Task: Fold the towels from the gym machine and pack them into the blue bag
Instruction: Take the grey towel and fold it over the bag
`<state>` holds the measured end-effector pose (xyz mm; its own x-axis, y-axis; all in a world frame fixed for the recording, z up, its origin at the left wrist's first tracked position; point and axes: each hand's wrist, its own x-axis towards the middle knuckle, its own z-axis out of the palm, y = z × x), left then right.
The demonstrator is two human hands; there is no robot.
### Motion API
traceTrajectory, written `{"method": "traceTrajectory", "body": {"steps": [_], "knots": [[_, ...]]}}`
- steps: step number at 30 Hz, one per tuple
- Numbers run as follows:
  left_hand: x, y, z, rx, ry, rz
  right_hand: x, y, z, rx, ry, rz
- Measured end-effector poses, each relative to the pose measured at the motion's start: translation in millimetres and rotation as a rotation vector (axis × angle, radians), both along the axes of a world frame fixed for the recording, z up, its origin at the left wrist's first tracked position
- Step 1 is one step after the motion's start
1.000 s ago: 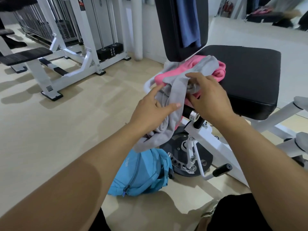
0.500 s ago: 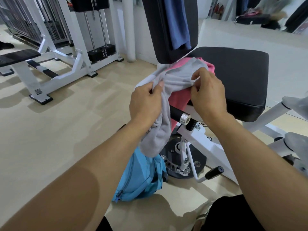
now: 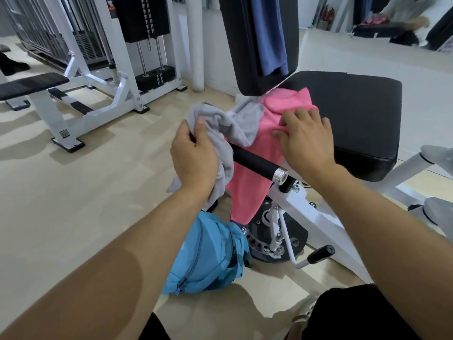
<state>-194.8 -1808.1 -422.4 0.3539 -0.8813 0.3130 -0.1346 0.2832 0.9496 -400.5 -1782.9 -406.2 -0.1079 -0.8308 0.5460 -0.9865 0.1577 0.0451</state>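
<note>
Head view: left hand (image 3: 195, 157) grips bunched grey cloth towel (image 3: 241, 123).
Right hand (image 3: 305, 141) rests fingers spread on pink towel (image 3: 252, 173) draped over black seat pad (image 3: 362, 119); blue fabric bag (image 3: 208, 261) on floor below.

I see a white-framed gym machine (image 3: 316, 204) with a black padded seat (image 3: 355, 114) carrying the cloth. 1 pink terry towel (image 3: 259, 153) lies on the seat's near left corner and drapes down over a black foam-covered handle bar (image 3: 255, 161), hanging toward the machine's round black pivot plate. 1 grey towel (image 3: 242, 123) rests partly on top of the pink towel and the bar. 1 dark blue towel (image 3: 269, 33) hangs down the front of the upright black back pad (image 3: 241, 45). On the beige floor (image 3: 73, 192), a light blue zippered fabric bag (image 3: 210, 256) sits just beside the machine's base, below the hanging pink towel.
</note>
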Motion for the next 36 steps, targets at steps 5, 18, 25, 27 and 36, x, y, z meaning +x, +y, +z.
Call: {"method": "traceTrajectory", "body": {"steps": [5,18,25,27,36], "knots": [[-4.5,10.2,-18.7,0.067,-0.258,-0.202,-35.1,-12.1,33.7,0.071,0.002,-0.035],[-8.7,20.2,-17.6,-0.001,-0.388,-0.419,-110.8,-41.8,77.5,0.156,-0.003,-0.53],[-7.4,19.8,-18.8,0.031,-0.413,-0.417,-57.5,-38.6,54.8,0.557,-0.225,-0.092],[-6.7,21.3,-19.1,0.041,-0.453,-0.434,-58.4,-36.6,41.9,0.39,-0.262,-0.051],[1.5,21.6,-17.4,-0.001,-0.449,-0.492,-73.6,-50.6,53.6,0.324,-0.188,-0.309]]}}
